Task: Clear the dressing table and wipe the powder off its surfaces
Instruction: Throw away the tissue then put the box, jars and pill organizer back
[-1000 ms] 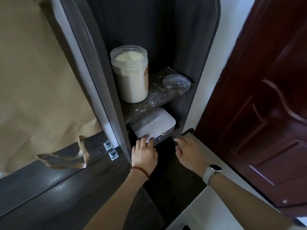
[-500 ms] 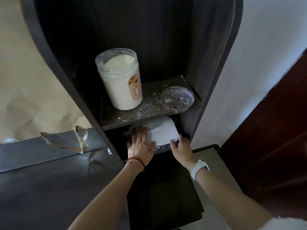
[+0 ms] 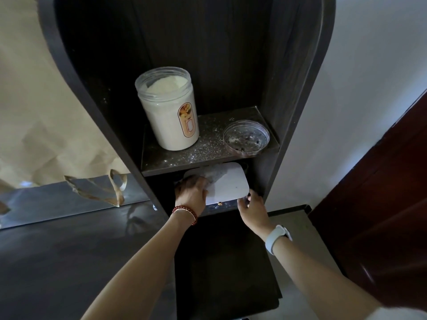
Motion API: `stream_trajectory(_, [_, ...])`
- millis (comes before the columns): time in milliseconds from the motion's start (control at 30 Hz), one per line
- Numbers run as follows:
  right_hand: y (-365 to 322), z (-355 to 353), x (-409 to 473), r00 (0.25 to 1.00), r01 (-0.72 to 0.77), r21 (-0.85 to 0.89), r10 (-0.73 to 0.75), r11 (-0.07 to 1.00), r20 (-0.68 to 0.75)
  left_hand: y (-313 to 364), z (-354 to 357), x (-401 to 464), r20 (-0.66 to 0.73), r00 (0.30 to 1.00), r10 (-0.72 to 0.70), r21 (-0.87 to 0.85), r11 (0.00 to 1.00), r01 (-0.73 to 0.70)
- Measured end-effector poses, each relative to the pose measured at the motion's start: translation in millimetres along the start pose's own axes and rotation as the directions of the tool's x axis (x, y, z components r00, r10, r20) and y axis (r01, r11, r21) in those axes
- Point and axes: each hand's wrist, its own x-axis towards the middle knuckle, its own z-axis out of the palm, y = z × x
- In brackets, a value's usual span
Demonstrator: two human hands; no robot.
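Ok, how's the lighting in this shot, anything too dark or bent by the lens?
Head view: dim overall; the dark wooden shelf unit bows from wide-angle distortion, its upper recess nearly black; the clear plastic jar of white powder and the white rounded box are brightest; the glossy dark tabletop shows soft reflections.

- Bare forearms, no sleeves down to the wrists.
- Red beaded bracelet [image 3: 184,212] around left wrist.
- White-strapped watch [image 3: 277,239], dark face, on right wrist.

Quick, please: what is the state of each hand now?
Left hand: open, resting flat on the white box.
Right hand: fingers curled on the box's right front corner, gripping it.
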Motion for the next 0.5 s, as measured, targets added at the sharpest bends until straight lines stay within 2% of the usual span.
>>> stream_trajectory(100, [-1,-4,-9,0.998,0.046,-0.001,-0.046,0.999,-0.048,-2,-1,-18,-0.083,0.992,0.097,-0.038,0.994,-0.1])
stream_trajectory(200, [1,-13,-28,0.955,0.223,-0.047,-0.227,0.974,-0.19,-5,1,-52,-0.199,0.944,0.263,-0.153,0.943,-0.295])
stream_trajectory(267, [9,-14,-43,0.962,0.239,0.057,-0.229,0.969,-0.148,-10,10,-78,-0.231,0.918,0.322,-0.187,0.911,-0.367])
stream_trajectory(367, [28,-9,-61,0.993,-0.028,0.323,-0.01,0.946,0.118,-15,25,-112,-0.21,0.911,0.355,-0.248,0.882,-0.401])
stream_trajectory(433, [46,2,-71,0.965,-0.175,0.346,0.09,0.922,0.248,-17,37,-128,-0.189,0.912,0.364,-0.243,0.883,-0.402])
stream_trajectory(500, [66,20,-80,0.938,-0.281,0.332,0.185,0.9,0.292,-22,55,-139,-0.118,0.924,0.363,-0.2,0.903,-0.381])
